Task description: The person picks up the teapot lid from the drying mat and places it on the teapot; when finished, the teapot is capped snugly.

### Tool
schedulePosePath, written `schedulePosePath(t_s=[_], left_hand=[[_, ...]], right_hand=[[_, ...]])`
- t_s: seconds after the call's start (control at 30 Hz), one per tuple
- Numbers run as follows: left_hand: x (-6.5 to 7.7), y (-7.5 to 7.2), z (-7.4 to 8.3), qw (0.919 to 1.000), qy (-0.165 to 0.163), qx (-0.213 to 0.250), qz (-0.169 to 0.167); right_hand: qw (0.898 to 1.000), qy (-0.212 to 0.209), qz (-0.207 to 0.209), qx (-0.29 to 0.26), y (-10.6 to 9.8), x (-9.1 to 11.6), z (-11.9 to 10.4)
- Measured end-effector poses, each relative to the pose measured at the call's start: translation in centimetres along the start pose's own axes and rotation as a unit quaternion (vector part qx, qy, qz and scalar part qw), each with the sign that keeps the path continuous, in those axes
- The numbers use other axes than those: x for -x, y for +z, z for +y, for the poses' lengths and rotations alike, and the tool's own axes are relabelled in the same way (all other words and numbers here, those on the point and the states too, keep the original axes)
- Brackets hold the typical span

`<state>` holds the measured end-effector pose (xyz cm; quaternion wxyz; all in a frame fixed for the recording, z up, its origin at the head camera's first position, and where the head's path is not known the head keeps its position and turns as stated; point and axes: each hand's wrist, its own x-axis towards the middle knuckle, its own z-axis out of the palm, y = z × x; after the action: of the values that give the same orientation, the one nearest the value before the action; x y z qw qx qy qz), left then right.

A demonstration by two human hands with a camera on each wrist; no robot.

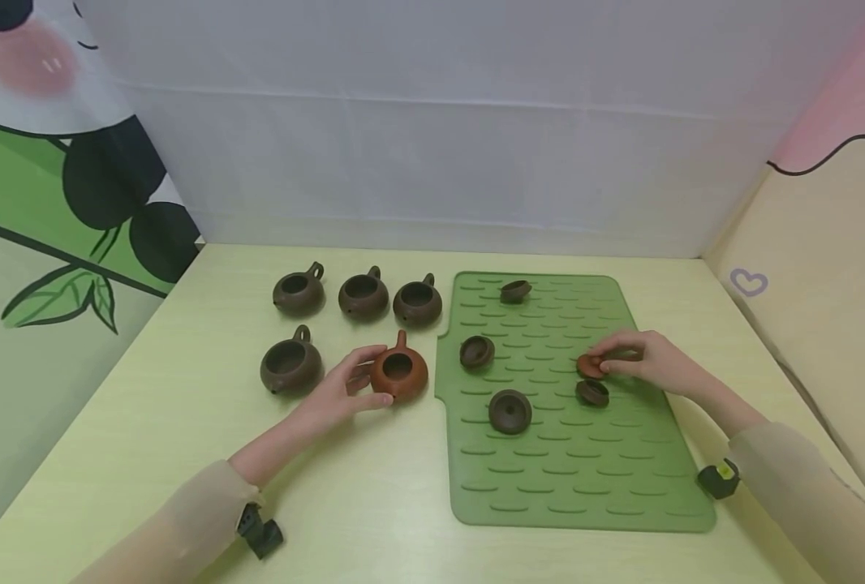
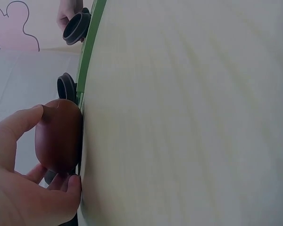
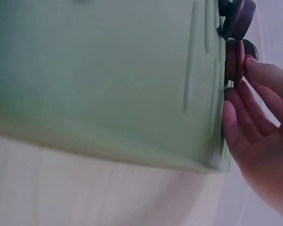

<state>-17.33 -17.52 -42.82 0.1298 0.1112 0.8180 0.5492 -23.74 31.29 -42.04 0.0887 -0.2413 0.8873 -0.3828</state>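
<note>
A reddish-brown clay teapot (image 1: 414,383) without a lid stands on the table, its handle pointing to the back. My left hand (image 1: 339,392) holds it from the left, thumb at the front by the spout and fingers round the far side. In the left wrist view the thumb presses the side of the teapot (image 2: 59,136). Over the green mat, my right hand (image 1: 650,358) pinches a reddish-brown teapot lid (image 1: 587,367) between thumb and fingers. The right wrist view has this lid (image 3: 232,63) close against the mat. A dark lid (image 1: 592,394) lies just in front of it.
Several dark brown lidless teapots (image 1: 291,367) stand to the left and behind the left hand. The green ribbed mat (image 1: 578,495) covers the table's right half. More dark lids lie on it, one (image 1: 509,412) upside down near the middle. A white cloth wall (image 1: 432,178) closes off the back.
</note>
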Motion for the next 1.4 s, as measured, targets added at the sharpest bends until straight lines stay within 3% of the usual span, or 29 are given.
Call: schedulePosePath(t_s=[0.4, 0.7, 0.9, 1.17, 1.4], left_hand=[[-0.1, 0.1, -0.1, 0.9999, 0.007, -0.007, 0.004], [0.0, 0.1, -0.1, 0.9999, 0.011, -0.011, 0.005], [0.0, 0.0, -0.1, 0.9999, 0.007, -0.012, 0.004], [0.0, 0.0, 0.0, 0.9997, -0.012, -0.019, -0.005], [0.1, -0.1, -0.1, 0.9997, -0.018, -0.017, -0.007]], right_hand=[[0.998, 0.023, -0.007, 0.059, -0.8, -0.5, -0.7], [0.996, 0.012, -0.040, 0.076, -1.6, -2.6, -2.9], [0.996, 0.000, -0.050, 0.068, -1.0, -4.8, -5.5], [0.995, -0.013, -0.027, 0.099, 1.1, -7.3, -10.5], [0.998, -0.031, -0.022, 0.052, 3.5, -9.1, -14.0]])
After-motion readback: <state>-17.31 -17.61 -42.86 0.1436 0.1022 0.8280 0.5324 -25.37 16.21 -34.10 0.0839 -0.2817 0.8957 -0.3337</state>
